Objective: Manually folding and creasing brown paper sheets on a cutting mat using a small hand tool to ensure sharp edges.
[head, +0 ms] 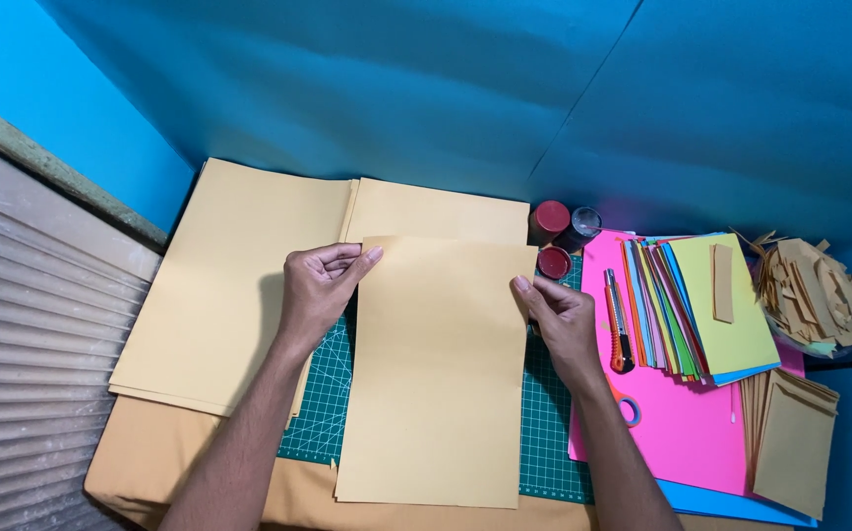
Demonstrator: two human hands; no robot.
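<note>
A tan paper sheet (436, 383) lies lengthwise over a green cutting mat (323, 393). My left hand (316, 290) pinches the sheet's upper left corner between thumb and fingers. My right hand (564, 320) grips the upper right edge of the same sheet. Both forearms reach in from the bottom of the view.
A stack of larger tan sheets (239, 285) sits at the left and behind. Red-lidded jars (549, 221) stand at the back. To the right lie an orange utility knife (618, 324), fanned coloured papers (682, 305) on pink paper (682, 423), tan scraps (810, 290), and small tan pieces (790, 438).
</note>
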